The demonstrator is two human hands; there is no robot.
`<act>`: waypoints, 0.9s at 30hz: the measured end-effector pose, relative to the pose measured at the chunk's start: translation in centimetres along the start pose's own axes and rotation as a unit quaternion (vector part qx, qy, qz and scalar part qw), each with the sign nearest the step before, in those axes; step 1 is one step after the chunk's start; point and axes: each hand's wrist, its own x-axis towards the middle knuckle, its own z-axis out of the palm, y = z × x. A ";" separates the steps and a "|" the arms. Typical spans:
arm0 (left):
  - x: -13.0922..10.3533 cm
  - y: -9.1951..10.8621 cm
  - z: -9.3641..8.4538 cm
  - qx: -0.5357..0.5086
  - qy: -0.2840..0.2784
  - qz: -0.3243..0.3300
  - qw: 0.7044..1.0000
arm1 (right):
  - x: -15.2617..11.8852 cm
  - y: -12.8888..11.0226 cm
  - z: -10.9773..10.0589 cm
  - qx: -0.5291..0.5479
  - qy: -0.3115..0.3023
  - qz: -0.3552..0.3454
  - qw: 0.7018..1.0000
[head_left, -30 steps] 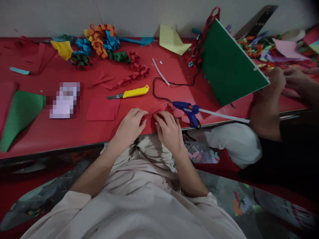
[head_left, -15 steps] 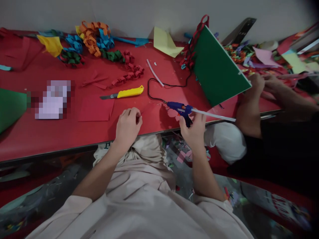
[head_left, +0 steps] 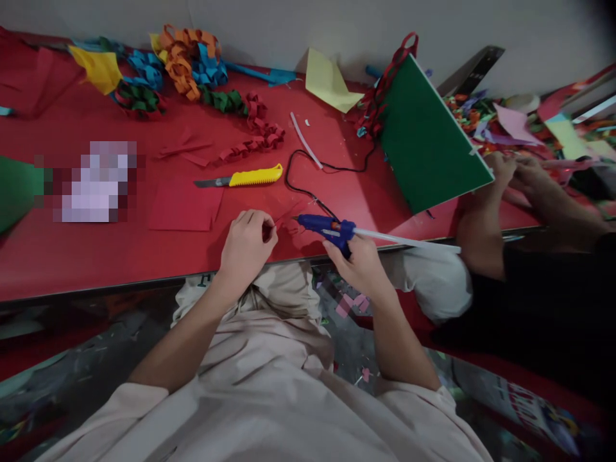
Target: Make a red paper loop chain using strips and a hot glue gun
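My right hand (head_left: 359, 263) is wrapped round the handle of a blue glue gun (head_left: 322, 226), its nozzle pointing left toward my left hand. A long white glue stick (head_left: 409, 240) sticks out of the gun's back. My left hand (head_left: 248, 247) rests at the table's front edge, thumb and fingers pinched together; what they hold is too small to make out against the red surface. Beyond it lie a yellow cutter (head_left: 255, 176) and red paper sheets (head_left: 183, 208). A red paper chain (head_left: 257, 142) joins green, blue and orange links farther back.
A green board (head_left: 428, 141) stands tilted on the red table (head_left: 120, 256), right of the black cord (head_left: 344, 169). Another person's hands (head_left: 510, 170) work at the right. A blurred-out pale object (head_left: 96, 186) and a loose glue stick (head_left: 305, 140) lie on the table.
My right hand has closed round the glue gun's handle and brought the gun left and nearer to me, its nozzle now close to my left hand. My left hand has hardly moved.
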 end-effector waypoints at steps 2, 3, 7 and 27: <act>0.1 0.0 0.0 -0.006 0.000 -0.006 1.000 | 0.3 -0.6 0.2 -0.024 -0.037 0.003 0.999; 0.1 0.0 0.0 -0.008 0.000 -0.008 1.000 | 0.4 -0.8 0.3 -0.038 -0.050 0.005 0.998; 0.1 0.0 0.0 -0.006 0.000 -0.007 1.000 | 1.0 -1.4 0.4 -0.070 -0.083 0.006 0.994; 0.1 -0.1 0.0 -0.017 -0.006 -0.019 1.000 | 2.6 0.4 -0.4 -0.131 -0.072 0.032 0.988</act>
